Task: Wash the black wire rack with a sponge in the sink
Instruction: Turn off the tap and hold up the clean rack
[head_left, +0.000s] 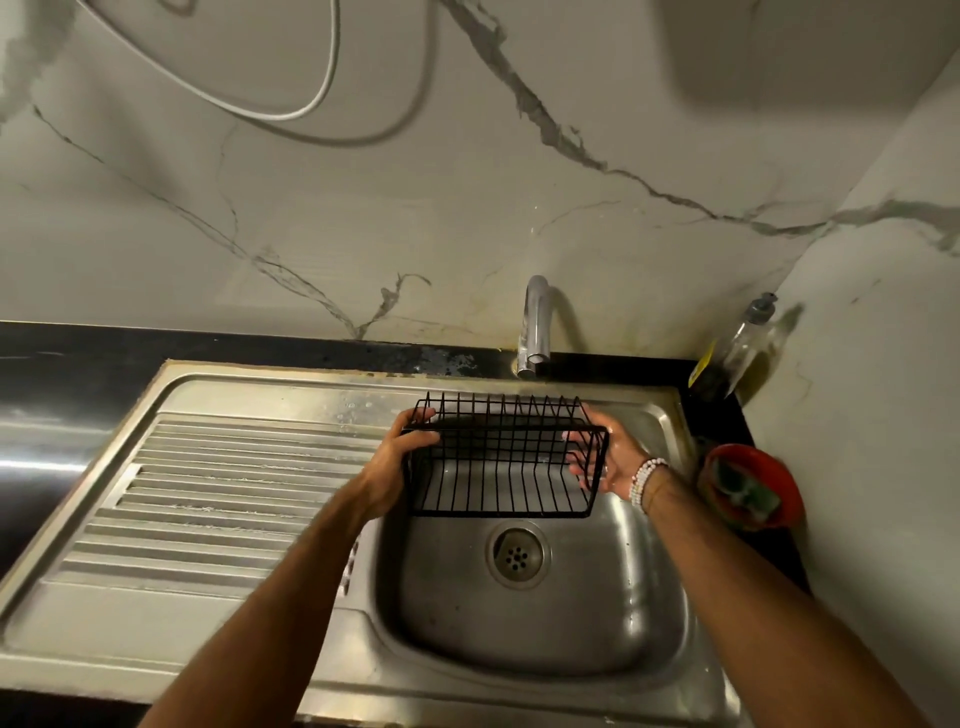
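Two hands are holding the black wire rack (501, 460) over the sink (524, 613).

The left hand (402, 457) is gripping its left end and the right hand (605, 460) its right end, likely keeping it under the tap (535, 325), which looks dry; the sponge (748, 496) is waiting in a red bowl (779, 486) on the tabletop, far right.

COLOURS AND PATTERNS

Wire rack (498, 457): black, parallel-bar grid. Sink (649, 613): silver stainless steel; drainboard (223, 488) ribbed in parallel ridges. Faucet (535, 322): chrome. Wall (467, 197): off-white marble, grey veining. Countertop (78, 348): black. Bowl (779, 483): red, holding a green sponge (748, 496). Bracelet (644, 478): white beads. Soap bottle (748, 338): clear, grey cap, yellow label. Cable (317, 93): white
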